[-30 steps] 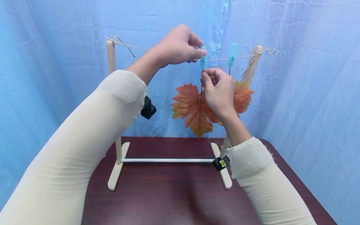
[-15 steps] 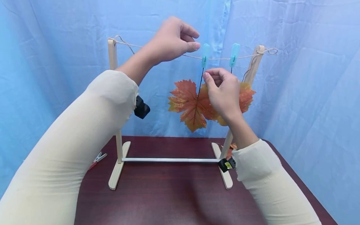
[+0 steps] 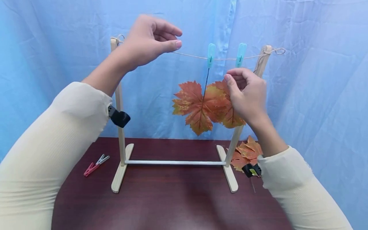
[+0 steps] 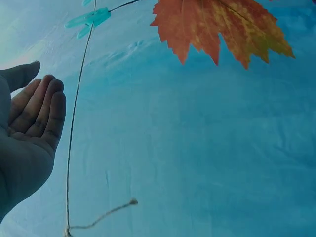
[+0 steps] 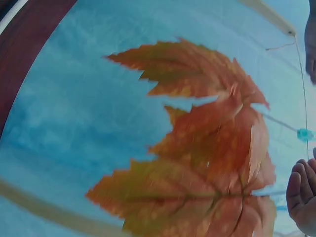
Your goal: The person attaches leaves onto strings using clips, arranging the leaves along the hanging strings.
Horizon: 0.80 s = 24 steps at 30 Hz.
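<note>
Two orange-red maple leaves hang side by side from a string (image 3: 189, 56). A teal clothespin (image 3: 211, 56) clips the stem of the left leaf (image 3: 195, 108), and a second teal clothespin (image 3: 241, 55) sits above the right leaf (image 3: 232, 116), which is partly behind my right hand. My left hand (image 3: 153, 40) is raised near the string, left of both clothespins, its fingers apart and holding nothing. My right hand (image 3: 248, 92) is below the second clothespin with loosely bent fingers and nothing between them. In the right wrist view both leaves (image 5: 197, 197) fill the middle.
A wooden stand with posts (image 3: 120, 143) and a white crossbar (image 3: 175, 163) carries the string. On the dark red table (image 3: 161, 198), a pink clothespin (image 3: 90, 169) and a white clothespin (image 3: 102, 159) lie at left. More maple leaves (image 3: 247, 151) lie at right, partly behind the right wrist.
My left hand has let go of the left clothespin and moved left. My right hand has released the leaf's stem and moved right. The leaf now hangs from the clothespin.
</note>
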{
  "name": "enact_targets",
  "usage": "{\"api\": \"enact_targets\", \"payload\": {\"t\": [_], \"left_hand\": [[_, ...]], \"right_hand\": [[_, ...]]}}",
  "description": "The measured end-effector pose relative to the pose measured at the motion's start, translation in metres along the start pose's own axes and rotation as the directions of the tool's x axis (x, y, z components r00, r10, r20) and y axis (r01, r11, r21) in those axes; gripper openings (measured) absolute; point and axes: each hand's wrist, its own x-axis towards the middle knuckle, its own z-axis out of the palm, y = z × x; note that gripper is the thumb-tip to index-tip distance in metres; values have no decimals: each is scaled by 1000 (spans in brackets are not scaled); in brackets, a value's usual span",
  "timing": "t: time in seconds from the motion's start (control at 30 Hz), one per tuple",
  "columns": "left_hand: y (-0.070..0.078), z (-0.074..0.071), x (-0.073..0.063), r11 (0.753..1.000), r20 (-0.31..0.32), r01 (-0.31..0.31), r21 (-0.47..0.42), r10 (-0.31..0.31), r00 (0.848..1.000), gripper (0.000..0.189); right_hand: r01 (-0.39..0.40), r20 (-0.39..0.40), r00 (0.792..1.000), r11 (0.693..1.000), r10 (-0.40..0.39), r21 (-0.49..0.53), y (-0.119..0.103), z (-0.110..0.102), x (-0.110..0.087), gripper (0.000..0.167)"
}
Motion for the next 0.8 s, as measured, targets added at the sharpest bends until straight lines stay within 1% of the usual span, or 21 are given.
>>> {"api": "enact_targets", "payload": {"t": [0.17, 0.23, 0.4, 0.5, 0.53, 0.63, 0.7, 0.8], "left_hand": [[-13, -13, -21, 999, 44, 38, -24, -37, 998, 39], [-19, -17, -30, 999, 65, 41, -25, -39, 997, 38], [-35, -28, -56, 997, 130, 81, -18, -78, 988, 37], [-46, -36, -73, 992, 158, 125, -19, -121, 980, 36], [-50, -38, -79, 990, 167, 142, -16, -137, 976, 36], [-63, -46, -97, 980, 195, 200, -16, -193, 962, 35], [-72, -50, -108, 972, 208, 233, -17, -225, 952, 35], [-86, -55, -124, 961, 207, 276, -24, -266, 941, 34]], "right_hand": [[41, -26, 999, 999, -41, -26, 12, -17, -6, 21], [58, -58, 996, 997, -61, -54, 19, -24, -8, 20], [115, -136, 982, 985, -133, -132, 40, -42, -17, 19], [123, -159, 976, 978, -150, -167, 55, -54, -24, 19], [116, -170, 974, 977, -146, -179, 59, -58, -27, 19], [96, -184, 973, 973, -136, -211, 71, -68, -36, 17], [86, -184, 974, 969, -130, -233, 79, -75, -42, 16], [67, -171, 979, 961, -115, -267, 93, -83, -52, 16]]}}
